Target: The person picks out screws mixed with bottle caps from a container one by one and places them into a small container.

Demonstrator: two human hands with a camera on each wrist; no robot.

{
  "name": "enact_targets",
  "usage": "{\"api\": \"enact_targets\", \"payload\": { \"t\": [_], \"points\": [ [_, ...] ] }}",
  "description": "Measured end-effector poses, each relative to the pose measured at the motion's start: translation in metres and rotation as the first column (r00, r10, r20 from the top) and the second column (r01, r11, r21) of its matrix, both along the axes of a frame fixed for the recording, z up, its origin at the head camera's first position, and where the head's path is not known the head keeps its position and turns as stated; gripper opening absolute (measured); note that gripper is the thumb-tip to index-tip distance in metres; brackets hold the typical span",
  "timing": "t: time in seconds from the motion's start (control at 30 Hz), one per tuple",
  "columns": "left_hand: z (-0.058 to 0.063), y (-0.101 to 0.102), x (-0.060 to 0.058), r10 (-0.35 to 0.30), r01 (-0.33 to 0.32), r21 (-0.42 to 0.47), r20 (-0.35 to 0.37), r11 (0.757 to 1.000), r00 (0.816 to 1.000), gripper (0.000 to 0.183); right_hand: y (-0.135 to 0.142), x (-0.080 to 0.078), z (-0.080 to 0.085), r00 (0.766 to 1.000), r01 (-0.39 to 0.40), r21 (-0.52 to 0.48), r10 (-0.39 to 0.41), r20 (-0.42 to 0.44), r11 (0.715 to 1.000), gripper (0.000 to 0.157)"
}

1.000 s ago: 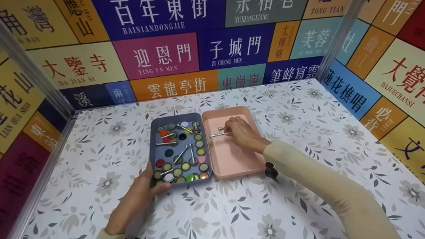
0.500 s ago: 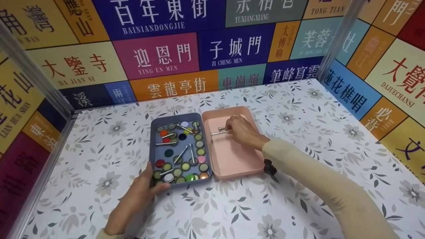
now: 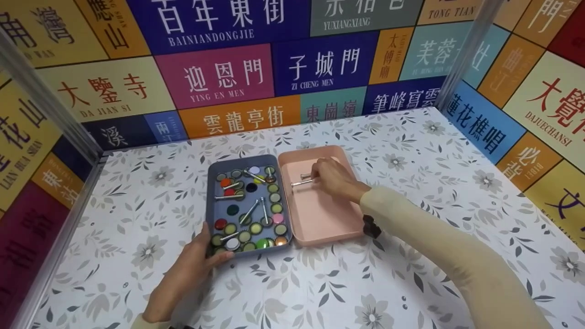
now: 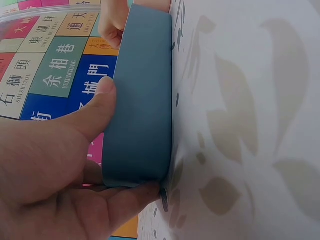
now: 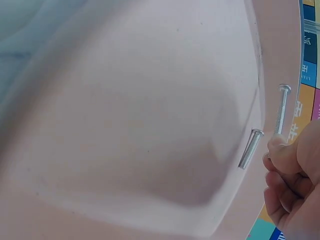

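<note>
Evidently, the pinched bolt (image 5: 282,110) is held in the fingertips of the right hand (image 3: 337,179), over the pink tray (image 3: 315,219); a loosened grip could drop it onto the second bolt (image 5: 251,149), just beside those fingers. The left hand (image 3: 196,259) grips a corner of the blue tray (image 4: 140,110): the head view shows caps (image 3: 255,228) inside, the left wrist view only outer wall.

- A blue tray (image 4: 137,107) is seen from outside, its smooth wall stood along a white tabletop (image 4: 240,100).
- It is gripped at one corner by the left hand (image 4: 55,175): the thumb (image 4: 103,97) is set against the rim, and the fingers (image 4: 127,204) are pressed to the end wall, close to the tabletop.
- Beyond the tray's far end, part of the right hand (image 4: 113,22) is shown.
- The tabletop is printed with grey leaves.
- Behind, coloured panels (image 4: 52,72) are lettered with Chinese characters.
</note>
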State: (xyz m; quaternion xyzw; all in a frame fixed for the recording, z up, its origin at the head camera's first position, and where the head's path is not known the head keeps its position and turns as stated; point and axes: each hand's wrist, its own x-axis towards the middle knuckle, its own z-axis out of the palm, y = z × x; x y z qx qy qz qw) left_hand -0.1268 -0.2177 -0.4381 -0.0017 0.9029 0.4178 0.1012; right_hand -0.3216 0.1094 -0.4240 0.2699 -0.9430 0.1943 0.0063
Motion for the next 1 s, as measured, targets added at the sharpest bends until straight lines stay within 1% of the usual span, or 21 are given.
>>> {"api": "enact_targets", "payload": {
  "t": [0.07, 0.13, 0.3, 0.53, 0.73, 0.87, 1.0],
  "points": [
    [0.0, -0.001, 0.0, -0.01, 0.01, -0.001, -0.005, 1.0, 1.0, 0.105, 0.0, -0.001, 0.001, 0.999, -0.018, 0.007, 0.018, -0.028, 1.0, 0.006],
    [0.0, -0.001, -0.001, -0.015, 0.015, 0.004, -0.005, 1.0, 1.0, 0.105, 0.0, -0.002, 0.002, 0.999, -0.023, 0.014, 0.023, -0.038, 1.0, 0.007],
    [0.001, -0.001, 0.0, -0.016, 0.016, 0.015, -0.003, 1.0, 1.0, 0.103, -0.003, -0.003, 0.006, 1.0, -0.008, 0.032, 0.009, -0.012, 0.999, 0.008],
    [0.004, -0.001, 0.0, -0.006, 0.006, 0.019, 0.007, 1.0, 1.0, 0.102, -0.009, -0.009, 0.01, 1.0, 0.004, 0.007, -0.004, 0.016, 1.0, 0.012],
    [0.005, 0.0, 0.001, 0.001, -0.002, 0.005, 0.031, 1.0, 1.0, 0.103, -0.012, -0.013, 0.008, 1.0, 0.013, 0.021, -0.013, 0.027, 1.0, 0.014],
    [0.004, -0.001, 0.002, 0.004, -0.004, 0.005, 0.022, 1.0, 1.0, 0.103, -0.012, -0.016, 0.003, 0.999, 0.016, 0.036, -0.017, 0.03, 0.999, 0.015],
    [0.003, -0.001, 0.002, 0.006, -0.006, -0.006, 0.022, 1.0, 1.0, 0.104, -0.01, -0.017, -0.001, 1.0, -0.006, 0.065, 0.004, 0.031, 0.998, 0.012]
  ]
}}
